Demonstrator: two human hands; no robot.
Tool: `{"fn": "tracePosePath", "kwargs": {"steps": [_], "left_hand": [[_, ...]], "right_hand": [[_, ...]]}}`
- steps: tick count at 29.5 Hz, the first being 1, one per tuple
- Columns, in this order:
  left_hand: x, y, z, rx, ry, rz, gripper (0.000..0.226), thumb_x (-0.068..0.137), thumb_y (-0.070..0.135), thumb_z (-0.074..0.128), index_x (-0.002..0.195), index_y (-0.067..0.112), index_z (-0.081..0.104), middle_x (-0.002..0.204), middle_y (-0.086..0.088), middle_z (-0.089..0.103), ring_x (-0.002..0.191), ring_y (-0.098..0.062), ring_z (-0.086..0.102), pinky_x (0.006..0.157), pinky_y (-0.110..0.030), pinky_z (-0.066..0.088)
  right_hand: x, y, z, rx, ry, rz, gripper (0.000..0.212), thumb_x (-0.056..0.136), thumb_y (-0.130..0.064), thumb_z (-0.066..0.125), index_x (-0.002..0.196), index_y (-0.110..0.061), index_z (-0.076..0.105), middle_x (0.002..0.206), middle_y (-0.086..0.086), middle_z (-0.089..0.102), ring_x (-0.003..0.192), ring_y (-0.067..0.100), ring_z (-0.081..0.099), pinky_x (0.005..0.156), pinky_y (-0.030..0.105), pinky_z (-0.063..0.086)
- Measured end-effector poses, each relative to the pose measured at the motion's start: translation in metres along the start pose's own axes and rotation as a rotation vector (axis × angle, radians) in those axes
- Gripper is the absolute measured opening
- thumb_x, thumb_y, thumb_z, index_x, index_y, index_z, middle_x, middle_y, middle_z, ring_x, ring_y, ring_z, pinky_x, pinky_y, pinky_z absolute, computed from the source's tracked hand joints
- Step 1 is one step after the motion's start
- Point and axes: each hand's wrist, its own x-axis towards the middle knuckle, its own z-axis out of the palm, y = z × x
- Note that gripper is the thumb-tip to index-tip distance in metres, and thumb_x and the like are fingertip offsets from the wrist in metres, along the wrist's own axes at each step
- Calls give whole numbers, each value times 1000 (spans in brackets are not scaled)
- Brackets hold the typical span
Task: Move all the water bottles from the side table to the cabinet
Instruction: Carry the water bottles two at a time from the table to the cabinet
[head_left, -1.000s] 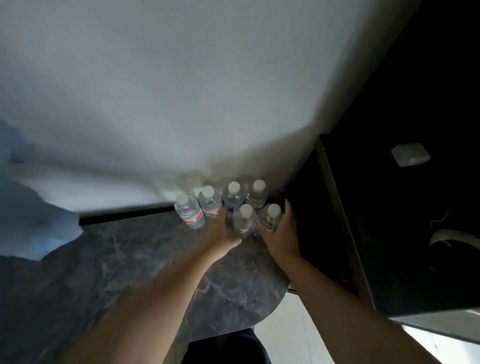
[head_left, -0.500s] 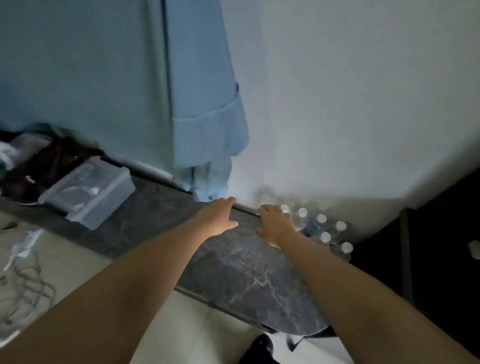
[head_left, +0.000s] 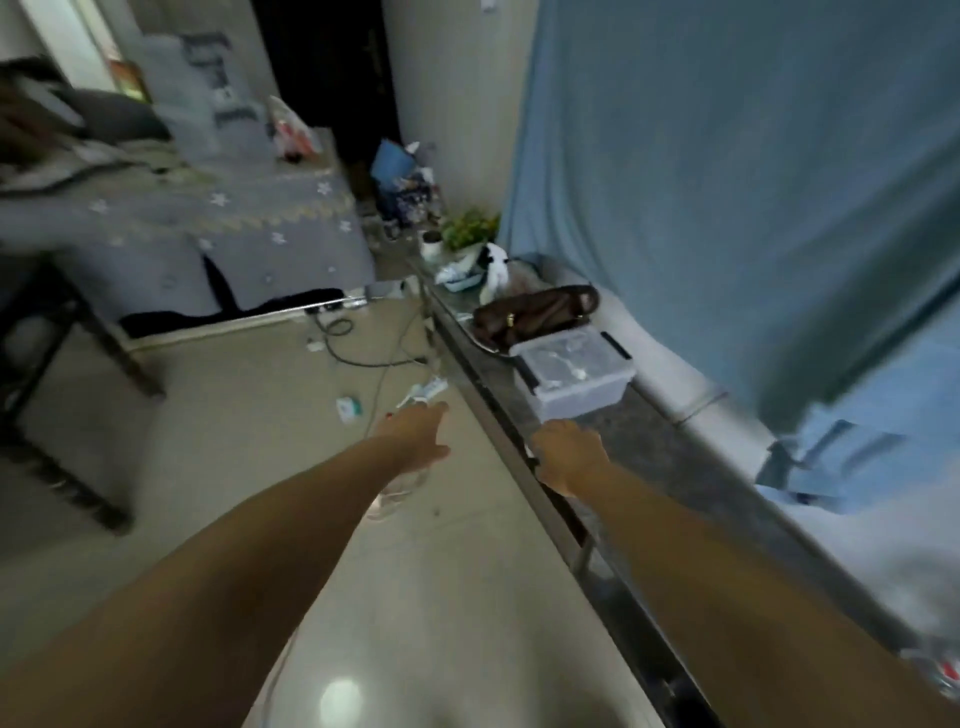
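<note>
Step in hand: carrying, judged from the bottle held over open floor. The left hand (head_left: 415, 439) held a clear plastic water bottle (head_left: 397, 491) hanging beneath the palm, above the pale tiled floor (head_left: 249, 467). The right hand (head_left: 569, 457) hung over the edge of the long dark marble-patterned side table (head_left: 675, 467), fingers turned down. Whether it gripped anything could not be told. A blurred cluster of bottles with red labels (head_left: 935, 670) showed at the lower right edge. No cabinet could be identified. The next move probably called for locating the cabinet and setting the bottle down upright.
</note>
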Motion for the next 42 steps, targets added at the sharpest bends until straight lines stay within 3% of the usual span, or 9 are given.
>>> {"fn": "tracePosePath", "kwargs": {"steps": [4, 8, 14, 28, 36, 42], "left_hand": [[-43, -110, -15, -80, 56, -218, 66, 86, 38, 63, 143, 21, 34, 135, -13, 49, 121, -31, 51, 95, -40, 45], [-70, -191, -10, -153, 68, -396, 68, 86, 39, 64, 144, 21, 32, 136, -12, 49, 121, -30, 51, 95, -41, 46], [-68, -294, -10, -192, 96, -552, 69, 86, 42, 62, 144, 22, 31, 138, -9, 47, 122, -29, 51, 92, -39, 44], [24, -504, -58, -266, 112, -777, 65, 88, 41, 61, 143, 19, 34, 138, -10, 48, 122, -30, 51, 95, -41, 45], [44, -659, -71, -338, 112, -910, 64, 88, 38, 62, 142, 15, 37, 140, -11, 49, 125, -29, 50, 99, -39, 46], [65, -802, -127, -296, 152, -875, 61, 88, 37, 62, 140, 14, 39, 137, -12, 49, 124, -30, 50, 97, -37, 43]], "right_hand": [[50, -112, -26, -46, 13, -235, 43, 98, -24, 48, 140, -16, 44, 147, 10, 38, 137, 31, 34, 110, 47, 33], [90, -206, -39, -110, 34, -398, 43, 96, -24, 49, 138, -17, 47, 144, 9, 42, 134, 29, 40, 108, 45, 37], [165, -309, -54, -184, 5, -551, 44, 94, -19, 50, 138, -17, 45, 144, 8, 40, 135, 28, 35, 109, 47, 35], [391, -492, -118, -271, -64, -747, 44, 95, -22, 49, 138, -13, 45, 145, 12, 40, 135, 30, 34, 105, 46, 37], [476, -647, -127, -288, -81, -894, 45, 94, -23, 53, 138, -17, 48, 143, 10, 43, 136, 29, 35, 105, 42, 37], [562, -777, -167, -237, -45, -886, 47, 94, -25, 52, 140, -16, 47, 144, 13, 41, 134, 32, 38, 110, 44, 37]]}}
